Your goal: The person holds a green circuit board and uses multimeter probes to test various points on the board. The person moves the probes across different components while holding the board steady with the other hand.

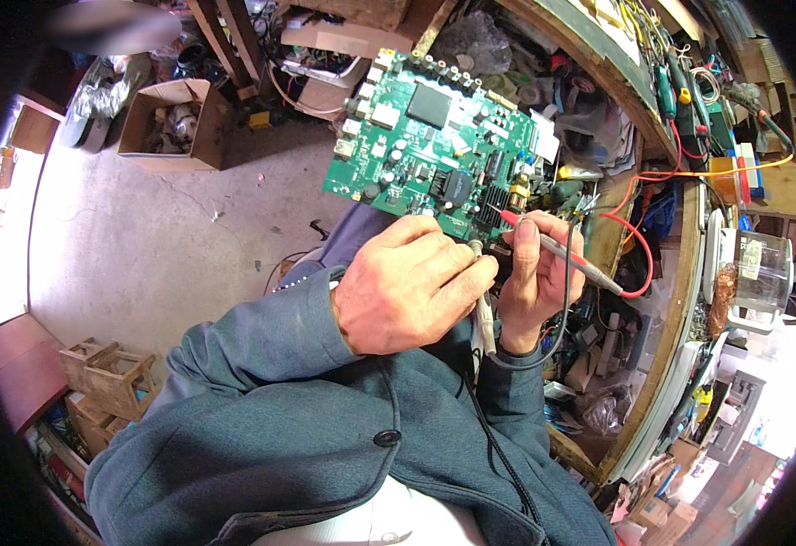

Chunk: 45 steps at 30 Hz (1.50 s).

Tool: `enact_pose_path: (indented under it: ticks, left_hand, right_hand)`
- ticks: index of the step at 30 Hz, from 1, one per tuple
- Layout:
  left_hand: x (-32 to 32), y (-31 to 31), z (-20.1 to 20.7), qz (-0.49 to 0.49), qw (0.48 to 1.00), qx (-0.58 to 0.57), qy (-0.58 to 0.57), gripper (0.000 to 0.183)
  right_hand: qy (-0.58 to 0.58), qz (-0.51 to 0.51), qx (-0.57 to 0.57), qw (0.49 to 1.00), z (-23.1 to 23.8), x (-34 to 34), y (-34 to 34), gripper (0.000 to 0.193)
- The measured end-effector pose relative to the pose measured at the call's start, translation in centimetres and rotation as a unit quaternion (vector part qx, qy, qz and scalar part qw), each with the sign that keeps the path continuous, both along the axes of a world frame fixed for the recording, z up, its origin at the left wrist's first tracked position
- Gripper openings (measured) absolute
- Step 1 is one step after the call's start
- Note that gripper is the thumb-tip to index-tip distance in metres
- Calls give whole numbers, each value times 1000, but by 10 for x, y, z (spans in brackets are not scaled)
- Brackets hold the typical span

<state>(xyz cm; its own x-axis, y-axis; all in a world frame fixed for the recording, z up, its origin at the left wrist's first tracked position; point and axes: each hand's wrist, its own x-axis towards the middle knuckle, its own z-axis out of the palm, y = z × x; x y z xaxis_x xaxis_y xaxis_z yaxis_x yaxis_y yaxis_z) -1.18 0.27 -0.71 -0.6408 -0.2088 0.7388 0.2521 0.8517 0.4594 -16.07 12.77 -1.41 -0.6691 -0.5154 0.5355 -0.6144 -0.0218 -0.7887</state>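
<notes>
A green circuit board [389, 168] is in front of me, its lower edge partly hidden behind my left hand [416, 287]. The left fingers are closed around a grey test probe [484, 323] with a dark lead, close to the board's lower edge. Between thumb and forefinger, my right hand [539, 278] pinches a second, red-tipped test probe [557, 246]. Its tip points at the board near a black finned heat sink [495, 207]; whether it touches cannot be made out. Chips, capacitors and a row of sockets show on the board.
A cluttered wooden bench [648, 364] runs along my right, with tools and wires. A red lead [650, 264] loops there from the right probe. On the floor at left stand an open cardboard box [171, 127] and a small wooden stool [111, 373].
</notes>
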Motion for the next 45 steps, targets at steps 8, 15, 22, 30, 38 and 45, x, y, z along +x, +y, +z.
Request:
enact_pose_path:
  ticks: [8,15,22,30,38,45]
  left_hand:
    - [-1,-6,3,10,1000,13,2,40]
    - [-3,-16,0,31,995,95,-11,33]
    - [-5,-16,-2,35,988,152,-18,25]
    - [-11,-23,-7,33,983,183,4,26]
    - [-16,-28,-7,8,959,281,-11,16]
    - [-16,-29,-5,4,957,288,-19,14]
  right_hand:
    - [-8,-11,-16,1000,1,1,-4,11]
    - [82,-1,49,995,14,-14,-8,10]
    - [95,42,117,988,36,-23,-25,12]
    - [170,62,142,973,45,-34,-42,12]
    - [188,85,177,962,46,-37,-47,20]
    - [226,75,206,949,48,-35,-50,23]
